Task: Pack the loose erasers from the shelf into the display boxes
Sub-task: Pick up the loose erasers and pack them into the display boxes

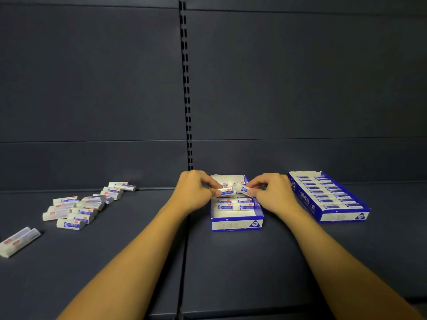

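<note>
A blue and white display box (236, 224) stands in the middle of the dark shelf, partly filled with wrapped white erasers in two rows. Both hands hover over its far half. My left hand (196, 191) pinches one wrapped eraser (227, 191) between thumb and fingers. My right hand (269, 192) pinches another eraser (241, 188) right beside it. Several loose erasers (76, 210) lie in a scattered heap on the shelf at the left.
A second display box (302, 199), filled with rows of erasers, sits at the right. Two more wrapped erasers (18, 241) lie at the far left edge. A slotted upright (186, 88) splits the dark back panel. The shelf's front edge runs along the bottom.
</note>
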`<state>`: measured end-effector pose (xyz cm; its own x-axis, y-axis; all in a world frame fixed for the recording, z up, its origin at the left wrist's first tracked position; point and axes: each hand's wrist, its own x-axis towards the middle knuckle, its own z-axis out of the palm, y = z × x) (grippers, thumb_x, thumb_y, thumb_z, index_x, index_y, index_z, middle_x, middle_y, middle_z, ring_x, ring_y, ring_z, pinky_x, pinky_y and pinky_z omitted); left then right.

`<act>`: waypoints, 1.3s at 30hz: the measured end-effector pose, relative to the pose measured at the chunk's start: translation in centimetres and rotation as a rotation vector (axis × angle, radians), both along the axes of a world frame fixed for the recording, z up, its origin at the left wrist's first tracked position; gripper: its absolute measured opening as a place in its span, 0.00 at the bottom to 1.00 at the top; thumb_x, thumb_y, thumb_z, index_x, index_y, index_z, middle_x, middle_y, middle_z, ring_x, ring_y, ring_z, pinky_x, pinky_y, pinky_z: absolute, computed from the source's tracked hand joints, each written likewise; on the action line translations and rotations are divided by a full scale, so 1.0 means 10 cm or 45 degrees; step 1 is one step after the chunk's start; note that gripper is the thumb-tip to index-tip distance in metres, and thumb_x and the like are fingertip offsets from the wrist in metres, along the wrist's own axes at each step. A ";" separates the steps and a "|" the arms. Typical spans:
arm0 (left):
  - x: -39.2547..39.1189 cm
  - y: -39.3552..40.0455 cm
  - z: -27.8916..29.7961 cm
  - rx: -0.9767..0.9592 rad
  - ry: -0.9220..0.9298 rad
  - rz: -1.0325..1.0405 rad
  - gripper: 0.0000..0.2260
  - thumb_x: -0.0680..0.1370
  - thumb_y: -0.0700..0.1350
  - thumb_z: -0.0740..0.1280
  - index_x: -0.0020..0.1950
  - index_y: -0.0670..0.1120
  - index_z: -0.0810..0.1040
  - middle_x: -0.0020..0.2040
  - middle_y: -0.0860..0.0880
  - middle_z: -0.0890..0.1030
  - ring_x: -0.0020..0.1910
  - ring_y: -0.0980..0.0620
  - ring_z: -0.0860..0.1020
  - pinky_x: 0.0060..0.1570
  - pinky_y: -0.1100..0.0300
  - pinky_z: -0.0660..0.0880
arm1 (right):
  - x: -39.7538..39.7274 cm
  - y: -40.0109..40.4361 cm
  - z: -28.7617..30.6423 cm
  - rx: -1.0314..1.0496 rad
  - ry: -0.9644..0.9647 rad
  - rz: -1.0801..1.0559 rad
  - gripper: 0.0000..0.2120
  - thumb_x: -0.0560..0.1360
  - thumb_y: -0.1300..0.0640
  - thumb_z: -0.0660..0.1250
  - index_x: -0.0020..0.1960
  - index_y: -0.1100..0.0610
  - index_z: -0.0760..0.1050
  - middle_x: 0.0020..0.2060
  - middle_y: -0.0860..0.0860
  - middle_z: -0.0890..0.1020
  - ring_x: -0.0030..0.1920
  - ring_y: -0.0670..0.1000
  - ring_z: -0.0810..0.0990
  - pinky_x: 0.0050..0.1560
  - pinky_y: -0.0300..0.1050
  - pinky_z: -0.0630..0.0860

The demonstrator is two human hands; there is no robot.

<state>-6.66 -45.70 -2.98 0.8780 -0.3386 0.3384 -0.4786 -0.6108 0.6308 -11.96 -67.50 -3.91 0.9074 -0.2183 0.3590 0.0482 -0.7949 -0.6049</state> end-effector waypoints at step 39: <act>-0.22 -0.08 0.00 0.553 -0.020 -0.062 0.06 0.74 0.48 0.76 0.50 0.51 0.84 0.53 0.54 0.85 0.51 0.54 0.81 0.46 0.59 0.81 | -0.12 0.04 0.06 -0.110 0.076 0.134 0.07 0.73 0.56 0.75 0.51 0.53 0.84 0.47 0.44 0.81 0.41 0.40 0.75 0.34 0.30 0.66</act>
<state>-8.84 -46.52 -2.94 0.8534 -0.4934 0.1681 -0.5209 -0.7943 0.3126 -13.14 -67.09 -3.33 0.9440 -0.0913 0.3172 0.1002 -0.8364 -0.5389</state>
